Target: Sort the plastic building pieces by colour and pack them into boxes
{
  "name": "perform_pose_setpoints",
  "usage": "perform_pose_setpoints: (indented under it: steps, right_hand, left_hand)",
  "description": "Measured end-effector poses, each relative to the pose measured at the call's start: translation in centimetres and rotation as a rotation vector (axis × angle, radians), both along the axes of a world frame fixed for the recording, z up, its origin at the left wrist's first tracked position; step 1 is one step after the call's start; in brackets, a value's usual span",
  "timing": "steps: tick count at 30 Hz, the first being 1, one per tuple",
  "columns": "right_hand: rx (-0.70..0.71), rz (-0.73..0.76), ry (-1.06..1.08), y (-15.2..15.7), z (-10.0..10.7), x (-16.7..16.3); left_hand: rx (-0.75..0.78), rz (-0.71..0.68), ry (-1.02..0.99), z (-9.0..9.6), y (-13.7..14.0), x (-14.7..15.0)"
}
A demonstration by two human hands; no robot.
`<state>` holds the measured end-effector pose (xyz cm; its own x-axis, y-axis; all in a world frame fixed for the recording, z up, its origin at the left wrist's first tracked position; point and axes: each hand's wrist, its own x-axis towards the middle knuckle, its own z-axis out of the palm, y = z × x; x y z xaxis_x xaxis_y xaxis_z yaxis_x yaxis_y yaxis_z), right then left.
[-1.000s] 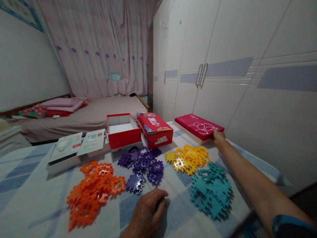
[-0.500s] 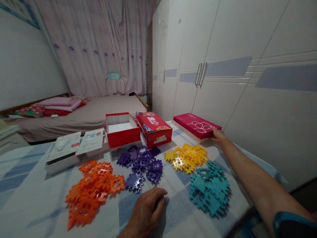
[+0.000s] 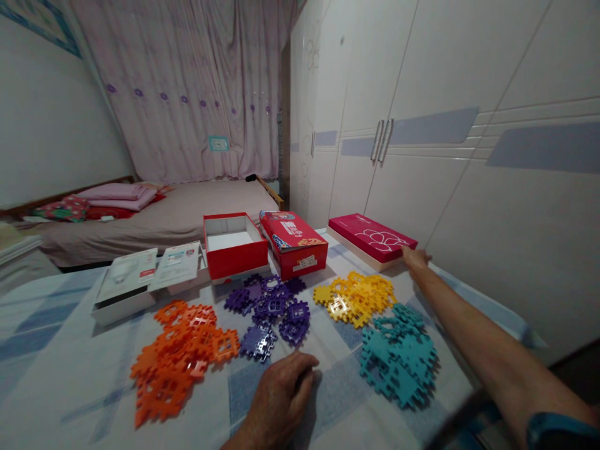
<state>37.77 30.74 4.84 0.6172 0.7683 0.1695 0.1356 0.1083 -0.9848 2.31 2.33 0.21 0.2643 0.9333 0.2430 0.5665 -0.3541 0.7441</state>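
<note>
My left hand (image 3: 281, 390) rests on the tablecloth at the bottom middle, fingers curled in and nothing visible in it. Just beyond it lies a pile of purple interlocking plastic pieces (image 3: 274, 306). My right hand (image 3: 416, 259) reaches far out to the near right corner of a flat magenta box (image 3: 370, 234) with white line drawing. Its fingers look spread, one side against the box corner, the other to the right of it; they are partly hidden. Yellow pieces (image 3: 360, 297) and teal pieces (image 3: 400, 356) lie left of my right forearm. Orange pieces (image 3: 182, 356) are heaped at the left.
An open red box (image 3: 238, 253) and a printed red box (image 3: 302, 247) stand at the back of the table. White boxes (image 3: 126, 281) with printed lids are at the left. Behind are a bed (image 3: 201, 203) and a white wardrobe (image 3: 431, 62).
My right hand has shifted slightly and its fingers look more spread at the magenta box's corner. The view has turned a little left. My left hand stays in place.
</note>
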Motion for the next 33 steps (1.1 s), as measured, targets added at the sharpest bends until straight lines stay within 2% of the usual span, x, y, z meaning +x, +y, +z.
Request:
perform_pose_setpoints:
  steps: [2, 4, 7, 10, 12, 15, 18, 23, 33]
  right_hand:
    - [0.043, -0.068, -0.118, -0.6, 0.9, -1.2]
    - [0.078, -0.050, -0.324, -1.1, 1.9, -3.1]
    - [0.132, 0.186, -0.667, -1.7, 2.6, -7.3]
    - [0.205, 0.478, -0.961, -2.3, 2.4, -12.1]
    - [0.257, 0.589, -1.122, -2.9, 2.1, -15.1]
    - [0.267, 0.622, -1.297, -3.9, 2.0, -18.9]
    - [0.246, 0.561, -1.434, -4.5, 2.4, -21.5]
    - [0.190, 0.468, -1.629, -4.4, 3.4, -23.2]
    - [0.160, 0.543, -1.697, -3.3, 4.1, -22.1]
  left_hand:
    - [0.003, 0.001, -0.008, 0.0, 0.0, 0.0]
    - [0.006, 0.008, -0.015, 0.0, 0.1, 0.1]
    - [0.001, 0.010, -0.024, -0.1, 0.1, 0.0]
    - [-0.013, 0.010, -0.025, -0.2, 0.0, 0.0]
    - [-0.024, 0.010, -0.030, -0.2, 0.0, 0.0]
    - [-0.038, 0.006, -0.035, -0.1, 0.0, 0.0]
    - [-0.045, 0.008, -0.034, -0.1, 0.1, -0.1]
    - [-0.041, 0.005, -0.043, 0.0, 0.2, 0.0]
    - [-0.032, 0.009, -0.040, 0.0, 0.1, 0.0]
